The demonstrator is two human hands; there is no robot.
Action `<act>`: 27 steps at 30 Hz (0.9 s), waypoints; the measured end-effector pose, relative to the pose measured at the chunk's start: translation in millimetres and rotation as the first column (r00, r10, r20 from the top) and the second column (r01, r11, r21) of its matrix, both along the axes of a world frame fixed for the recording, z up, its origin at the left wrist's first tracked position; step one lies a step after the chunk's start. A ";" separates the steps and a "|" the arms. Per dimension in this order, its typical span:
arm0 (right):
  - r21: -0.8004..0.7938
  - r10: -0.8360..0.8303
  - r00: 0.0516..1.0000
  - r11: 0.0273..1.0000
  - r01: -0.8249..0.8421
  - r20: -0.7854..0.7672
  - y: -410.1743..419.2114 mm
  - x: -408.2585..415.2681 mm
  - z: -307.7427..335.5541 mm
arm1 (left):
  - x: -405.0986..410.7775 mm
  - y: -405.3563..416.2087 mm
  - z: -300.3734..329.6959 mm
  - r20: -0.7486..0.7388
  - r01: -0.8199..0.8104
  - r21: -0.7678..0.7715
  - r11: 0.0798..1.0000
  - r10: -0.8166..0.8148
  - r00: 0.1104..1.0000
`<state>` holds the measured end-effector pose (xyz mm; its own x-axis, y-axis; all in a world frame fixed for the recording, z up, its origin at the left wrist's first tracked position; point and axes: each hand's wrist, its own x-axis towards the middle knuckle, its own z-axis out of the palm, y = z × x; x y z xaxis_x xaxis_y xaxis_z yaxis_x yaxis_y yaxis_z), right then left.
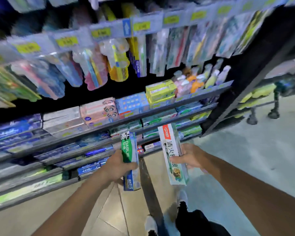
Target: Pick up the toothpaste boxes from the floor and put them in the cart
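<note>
My left hand (117,166) grips a green Darlie toothpaste box (129,147), held upright, with a second blue-ended box (131,182) behind it that sticks out below my fingers. My right hand (191,156) holds a long white toothpaste box with a red top and green lettering (170,147) around its middle, also roughly upright. Both hands are in front of me at waist height, above the floor. A wheeled frame (260,106) stands at the far right past the shelf end; I cannot tell if it is the cart.
A shelf unit (109,123) full of toothpaste boxes fills the left and centre, with toothbrush packs (116,60) hanging above. Its dark end post (242,82) stands at the right. Tiled floor (255,154) lies open to the right. My shoes (181,197) are below.
</note>
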<state>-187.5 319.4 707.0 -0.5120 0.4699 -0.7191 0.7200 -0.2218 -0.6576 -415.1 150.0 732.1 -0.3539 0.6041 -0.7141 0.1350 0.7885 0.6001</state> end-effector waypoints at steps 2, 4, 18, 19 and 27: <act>0.028 -0.067 0.997 0.997 0.068 -0.040 2.2 19.3 22.5 | 7.5 16.5 23.4 -0.009 0.072 0.044 0.996 -0.072 0.997; 0.050 -0.143 0.987 0.988 0.147 -0.068 5.4 39.8 37.0 | 20.6 35.9 43.4 -0.047 0.162 0.055 0.985 -0.159 0.986; 0.079 -0.468 0.861 0.868 0.490 -0.198 126.5 278.2 77.3 | 235.7 260.7 77.0 -0.133 0.549 0.065 0.833 -0.538 0.832; 0.082 -0.505 0.842 0.846 0.526 -0.193 138.5 302.7 77.1 | 255.0 278.4 76.1 -0.146 0.575 0.048 0.817 -0.563 0.813; 0.086 -0.711 0.689 0.684 0.724 -0.144 215.1 483.2 87.7 | 405.9 392.2 81.8 -0.196 0.721 0.037 0.691 -0.703 0.684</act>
